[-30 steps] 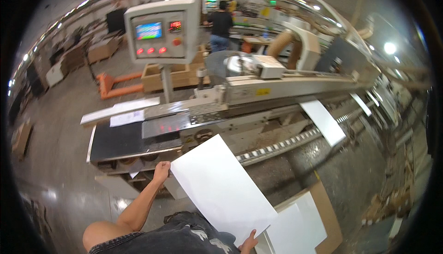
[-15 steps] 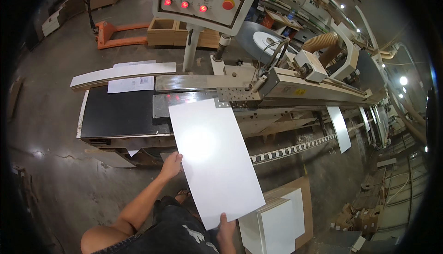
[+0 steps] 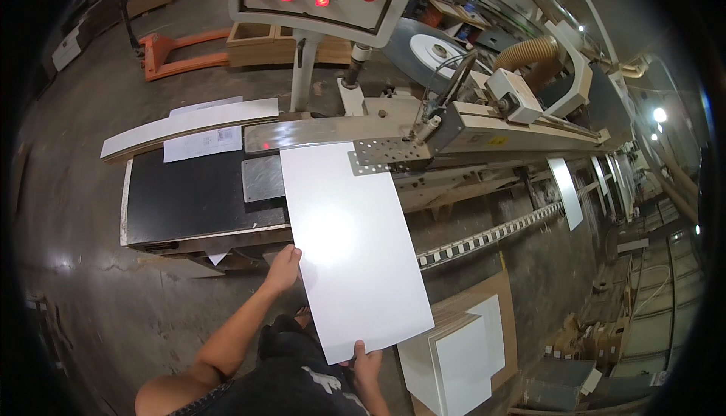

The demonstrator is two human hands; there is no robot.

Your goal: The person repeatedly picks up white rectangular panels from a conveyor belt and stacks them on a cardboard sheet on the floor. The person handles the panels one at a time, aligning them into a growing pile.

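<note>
A large white rectangular panel (image 3: 355,257) lies in front of me, its far end on the metal bed of a long machine (image 3: 333,130) and under a perforated metal plate (image 3: 378,155). My left hand (image 3: 284,266) grips the panel's left edge, thumb on top and the other fingers hidden beneath. At the near edge, my right hand (image 3: 366,363) holds the panel with the thumb on its upper face. Bright glare covers the panel's middle.
A control box (image 3: 325,15) with lit red buttons stands above the machine. White panels are stacked (image 3: 461,363) at lower right. Paper sheets (image 3: 204,144) and white strips (image 3: 189,125) lie by the black table top (image 3: 197,197). Further right, another panel (image 3: 564,193) sticks out from the machine.
Both hands have pushed the white panel forward; its far end has slid further onto the metal bed, under the perforated plate. The view has shifted slightly.
</note>
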